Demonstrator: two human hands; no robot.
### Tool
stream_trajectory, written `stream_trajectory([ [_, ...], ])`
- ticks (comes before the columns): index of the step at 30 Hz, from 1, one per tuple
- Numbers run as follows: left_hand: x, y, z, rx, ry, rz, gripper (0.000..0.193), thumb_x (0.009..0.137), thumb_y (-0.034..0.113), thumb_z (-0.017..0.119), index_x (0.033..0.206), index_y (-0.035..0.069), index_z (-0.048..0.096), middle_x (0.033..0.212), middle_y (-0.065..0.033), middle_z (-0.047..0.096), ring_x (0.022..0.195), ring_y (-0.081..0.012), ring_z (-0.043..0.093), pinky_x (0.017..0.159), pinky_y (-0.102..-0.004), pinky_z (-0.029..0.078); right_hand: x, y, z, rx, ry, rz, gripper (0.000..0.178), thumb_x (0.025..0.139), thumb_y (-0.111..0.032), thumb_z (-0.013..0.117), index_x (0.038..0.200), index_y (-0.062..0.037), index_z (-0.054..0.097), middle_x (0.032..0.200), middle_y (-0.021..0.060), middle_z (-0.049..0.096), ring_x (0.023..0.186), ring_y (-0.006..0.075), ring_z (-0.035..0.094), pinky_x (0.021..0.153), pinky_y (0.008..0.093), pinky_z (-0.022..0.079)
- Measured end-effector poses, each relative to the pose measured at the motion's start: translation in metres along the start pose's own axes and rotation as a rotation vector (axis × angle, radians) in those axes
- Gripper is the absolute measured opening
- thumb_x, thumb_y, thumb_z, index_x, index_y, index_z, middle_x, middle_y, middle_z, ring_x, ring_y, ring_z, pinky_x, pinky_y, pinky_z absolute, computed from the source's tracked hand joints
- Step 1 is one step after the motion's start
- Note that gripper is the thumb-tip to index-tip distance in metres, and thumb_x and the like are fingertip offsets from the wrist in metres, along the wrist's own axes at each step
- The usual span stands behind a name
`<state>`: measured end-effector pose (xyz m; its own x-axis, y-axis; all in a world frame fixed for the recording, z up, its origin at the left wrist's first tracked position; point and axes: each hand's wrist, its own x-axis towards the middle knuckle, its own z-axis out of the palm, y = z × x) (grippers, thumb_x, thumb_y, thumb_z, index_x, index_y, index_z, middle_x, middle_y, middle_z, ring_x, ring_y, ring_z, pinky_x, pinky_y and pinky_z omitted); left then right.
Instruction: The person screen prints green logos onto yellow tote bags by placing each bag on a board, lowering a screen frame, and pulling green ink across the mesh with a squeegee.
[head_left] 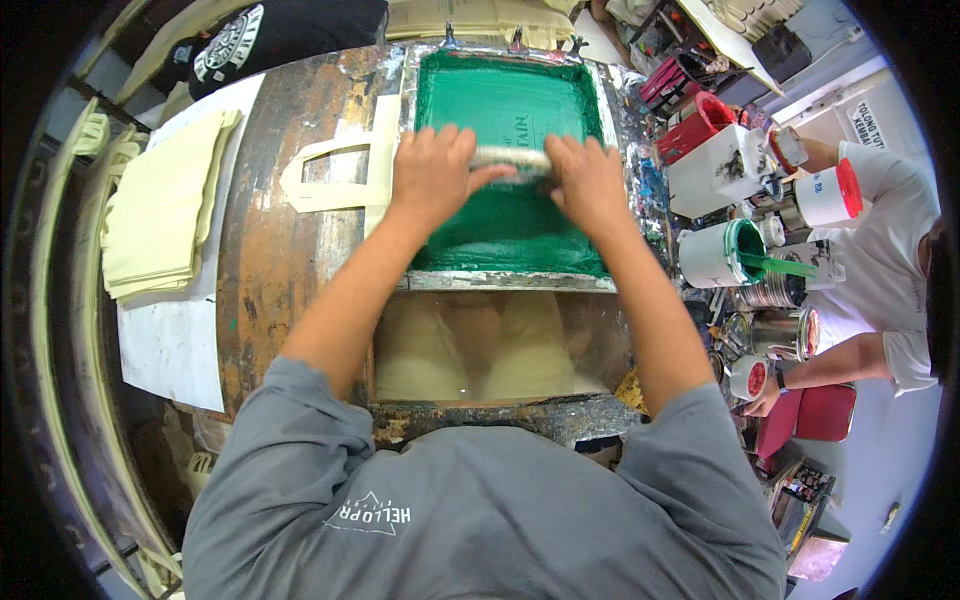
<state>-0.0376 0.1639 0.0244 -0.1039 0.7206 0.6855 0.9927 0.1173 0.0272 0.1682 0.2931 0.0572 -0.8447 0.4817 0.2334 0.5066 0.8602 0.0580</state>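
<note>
With both hands I grip a pale-handled squeegee [508, 156], which lies across the middle of a screen printing frame [500, 281]. My left hand [432, 178] is closed on its left end, the thumb stretched along the handle. Around the right end my right hand [586, 182] is closed, slightly blurred. Green ink [500, 235] covers the mesh, and faint lettering shows above the squeegee. The blade is hidden under the handle and my fingers. From beneath the frame's left side sticks out a cream tote bag [380, 152] with its loop handle.
A stack of cream bags [160, 210] lies on white paper [185, 345] at the left of the stained wooden table [265, 240]. Paint containers crowd the right, including a green-smeared white tub [708, 258]. Another person [890, 230] stands there, one hand at a small can [748, 378].
</note>
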Motion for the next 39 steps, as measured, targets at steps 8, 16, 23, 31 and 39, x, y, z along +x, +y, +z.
stream_trajectory([
  [8, -0.053, 0.036, -0.062, -0.123, -0.055, -0.049, 0.058, 0.081, 0.063, 0.080, 0.092, 0.008, 0.066, 0.088, -0.0071, 0.059, 0.085, -0.0288, 0.059, 0.077, -0.0418, 0.046, -0.064, -0.038, -0.033, 0.023, -0.040, 0.015, 0.054, 0.073, -0.017, 0.091, 0.115, -0.0142, 0.057, 0.108, 0.0070, 0.065, 0.106, 0.0320, 0.062, 0.086, 0.0484, 0.043],
  [16, -0.171, 0.010, -0.099, -0.167, -0.261, -0.522, 0.104, 0.063, 0.074, 0.088, 0.142, 0.009, 0.069, 0.124, -0.0131, 0.053, 0.120, -0.0352, 0.046, 0.111, -0.0507, 0.031, -0.115, -0.056, -0.025, 0.104, 0.177, -0.054, 0.043, 0.087, -0.028, 0.082, 0.125, -0.0200, 0.064, 0.107, 0.0063, 0.062, 0.104, 0.0281, 0.059, 0.091, 0.0481, 0.040],
  [23, -0.142, 0.023, -0.116, -0.775, -0.086, -0.887, 0.071, 0.083, 0.042, 0.092, 0.139, 0.005, 0.071, 0.111, -0.0091, 0.068, 0.097, -0.0187, 0.062, 0.089, -0.0371, 0.050, -0.095, -0.064, -0.073, 0.062, 0.346, 0.012, 0.041, 0.089, -0.033, 0.079, 0.124, -0.0164, 0.067, 0.111, 0.0070, 0.063, 0.110, 0.0290, 0.059, 0.099, 0.0515, 0.037],
  [31, -0.072, -0.002, -0.065, -0.229, 0.060, -0.665, 0.079, 0.097, 0.042, 0.079, 0.152, -0.006, 0.048, 0.121, -0.0219, 0.065, 0.110, -0.0351, 0.062, 0.101, -0.0436, 0.048, 0.024, -0.015, -0.167, -0.018, 0.680, -0.062, 0.046, 0.091, -0.058, 0.071, 0.092, -0.0118, 0.072, 0.084, 0.0079, 0.068, 0.086, 0.0292, 0.065, 0.081, 0.0465, 0.039],
  [39, -0.119, -0.031, -0.018, -0.314, -0.154, -0.782, 0.063, 0.090, 0.022, 0.083, 0.140, -0.006, 0.056, 0.125, -0.0287, 0.064, 0.118, -0.0455, 0.061, 0.106, -0.0505, 0.046, 0.059, -0.001, -0.191, 0.009, 0.619, 0.000, 0.055, 0.097, -0.062, 0.065, 0.094, -0.0076, 0.072, 0.083, 0.0091, 0.068, 0.083, 0.0318, 0.066, 0.078, 0.0452, 0.040],
])
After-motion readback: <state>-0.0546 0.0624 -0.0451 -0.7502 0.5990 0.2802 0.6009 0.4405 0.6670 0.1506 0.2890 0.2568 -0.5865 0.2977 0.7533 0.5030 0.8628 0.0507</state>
